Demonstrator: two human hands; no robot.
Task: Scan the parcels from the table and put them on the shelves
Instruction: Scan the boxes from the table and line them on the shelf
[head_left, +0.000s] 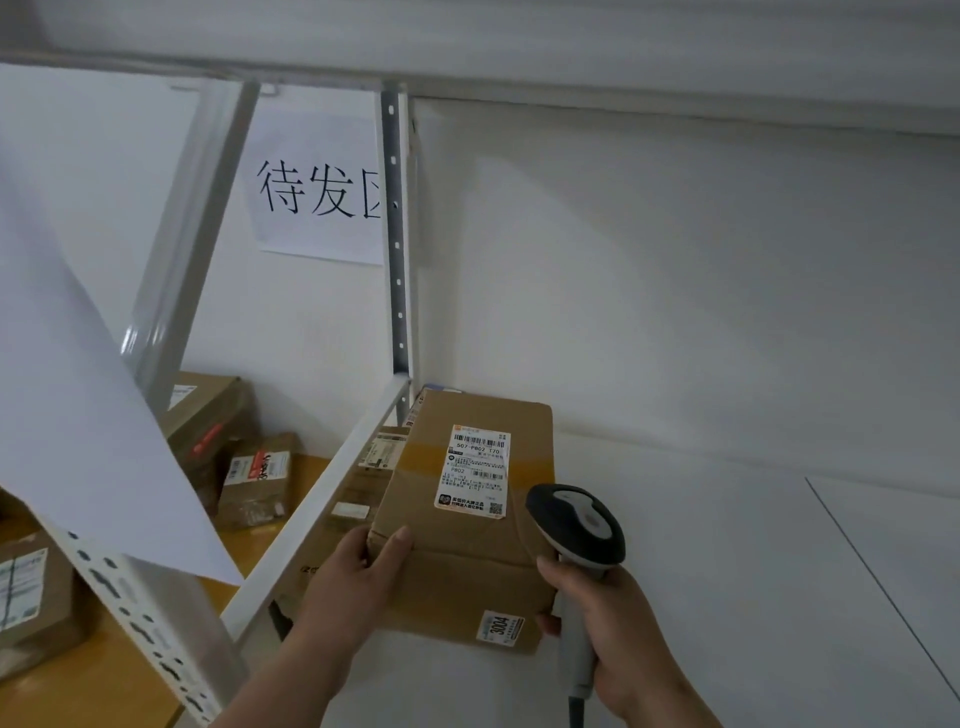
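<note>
A brown cardboard parcel (462, 566) with a white shipping label and a small "3004" sticker lies flat at the centre, on other parcels beside the shelf frame. My left hand (358, 571) holds its near left corner, thumb on top. My right hand (608, 629) grips the handle of a grey and black barcode scanner (576, 525), whose head hovers over the parcel's right edge, just right of the label.
A white metal shelf frame (322, 499) runs diagonally on the left, over a wooden shelf board (306, 467) with several cardboard parcels (254, 483). A paper sign (317, 187) hangs on the wall behind. A white sheet (78, 415) hangs at the left. White surface lies to the right.
</note>
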